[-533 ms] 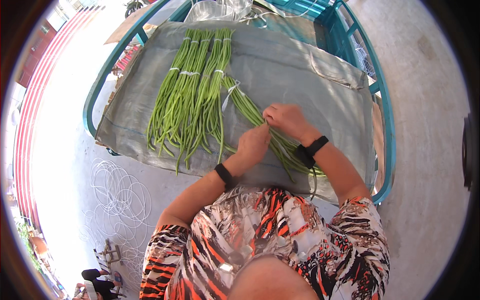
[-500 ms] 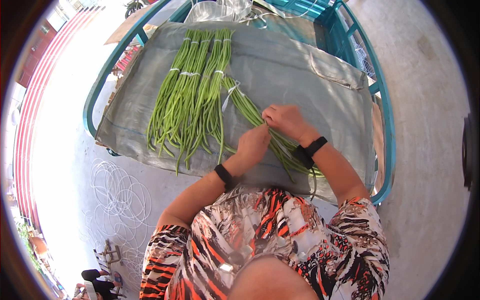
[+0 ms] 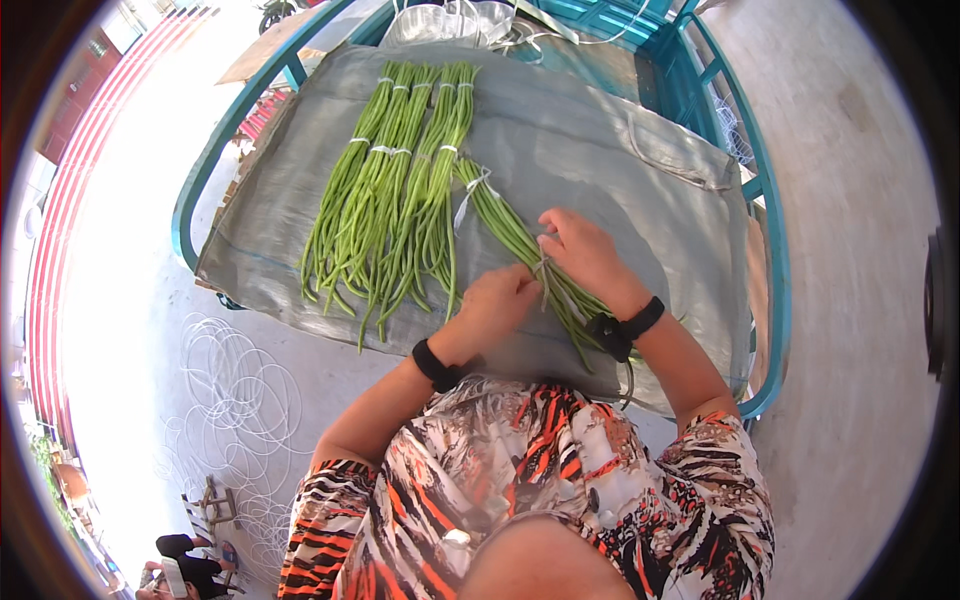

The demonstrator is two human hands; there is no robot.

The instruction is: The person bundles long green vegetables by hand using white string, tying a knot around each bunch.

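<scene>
A bundle of long green beans (image 3: 505,224) lies slanted on the grey cloth (image 3: 590,150), bound near its upper end with a white tie (image 3: 475,187). A second pale tie (image 3: 543,268) goes round its middle, between my hands. My left hand (image 3: 497,303) is closed just left of that tie, fingertips pressed together; whether they hold its end is hidden. My right hand (image 3: 588,262) is over the bundle's right side, thumb and forefinger apart near the tie, with nothing visible between them. Several tied bean bundles (image 3: 390,190) lie side by side to the left.
The cloth covers the bed of a teal-railed cart (image 3: 765,260). Clear plastic (image 3: 440,25) and white straps are at its far end. Loose white cord (image 3: 235,390) lies coiled on the ground at left. Another person (image 3: 190,570) sits at the lower left by a small wooden stool (image 3: 212,505).
My hands have drawn apart from their meeting point on the bundle. The tie at its middle now shows between them. The right fingers have opened, and the left hand has lowered slightly.
</scene>
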